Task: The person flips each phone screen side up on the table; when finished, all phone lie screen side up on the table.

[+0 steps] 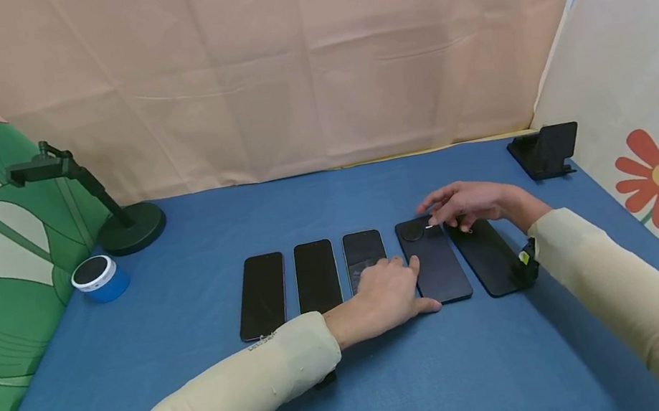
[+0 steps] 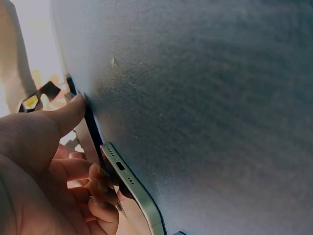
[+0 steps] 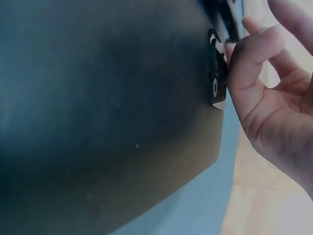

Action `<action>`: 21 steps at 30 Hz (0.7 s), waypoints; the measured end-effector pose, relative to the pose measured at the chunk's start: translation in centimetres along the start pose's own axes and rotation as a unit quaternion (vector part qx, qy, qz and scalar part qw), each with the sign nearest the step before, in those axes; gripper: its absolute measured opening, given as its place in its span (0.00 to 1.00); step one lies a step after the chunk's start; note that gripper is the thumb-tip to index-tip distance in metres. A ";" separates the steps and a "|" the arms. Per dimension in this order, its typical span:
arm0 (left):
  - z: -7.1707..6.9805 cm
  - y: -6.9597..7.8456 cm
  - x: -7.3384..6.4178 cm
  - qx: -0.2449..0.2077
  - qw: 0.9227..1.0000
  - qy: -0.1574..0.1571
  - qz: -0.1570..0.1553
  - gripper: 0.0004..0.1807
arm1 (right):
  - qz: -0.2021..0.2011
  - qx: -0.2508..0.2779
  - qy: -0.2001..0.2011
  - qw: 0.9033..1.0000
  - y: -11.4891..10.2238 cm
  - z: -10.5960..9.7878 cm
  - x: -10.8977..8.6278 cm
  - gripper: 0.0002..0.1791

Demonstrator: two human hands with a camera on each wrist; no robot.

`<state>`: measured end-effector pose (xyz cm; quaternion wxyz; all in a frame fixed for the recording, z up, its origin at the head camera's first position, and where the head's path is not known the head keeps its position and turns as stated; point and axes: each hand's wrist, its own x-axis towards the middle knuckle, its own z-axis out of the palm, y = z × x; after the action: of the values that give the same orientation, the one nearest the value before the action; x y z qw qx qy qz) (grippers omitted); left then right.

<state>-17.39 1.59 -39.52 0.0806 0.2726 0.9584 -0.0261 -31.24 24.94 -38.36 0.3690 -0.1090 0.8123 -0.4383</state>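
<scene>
Several phones lie in a row on the blue table. My left hand (image 1: 385,301) reaches across the dark-screened third phone (image 1: 363,247), fingers and thumb spread beside the lower left of a dark blue, back-up phone (image 1: 438,267). Its thumb rests at that phone's bottom edge. My right hand (image 1: 473,202) is at the same phone's top right corner, its fingertips right at the edge. Beneath the right hand and wrist lies a black phone (image 1: 487,259), whose camera module (image 3: 217,73) shows in the right wrist view. The left wrist view shows a pale-edged phone (image 2: 132,181) with its charging port.
Two screen-up phones, one on the far left (image 1: 263,296) and one beside it (image 1: 317,277), continue the row. A dark adjustable stand (image 1: 130,228) and a blue-and-white tub (image 1: 101,280) stand at left; a black phone stand (image 1: 546,151) is at back right. A black object (image 1: 327,380) pokes from under the left sleeve.
</scene>
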 end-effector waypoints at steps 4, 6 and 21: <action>0.0 -0.1 0.0 -0.005 1.000 0.000 0.001 0.46 | -0.006 0.017 -0.003 1.000 0.2 -0.1 0.3 0.30; 0.0 -0.1 0.0 -0.007 1.000 0.001 0.002 0.46 | -0.007 0.026 -0.002 1.000 0.3 0.0 0.4 0.29; 0.1 -0.1 -0.1 -0.006 1.000 0.006 0.005 0.46 | -0.015 0.002 0.022 1.000 0.0 0.5 -0.1 0.28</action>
<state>-17.31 1.48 -39.58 0.0769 0.2770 0.9576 -0.0182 -30.83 24.71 -38.49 0.3446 -0.1112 0.8174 -0.4480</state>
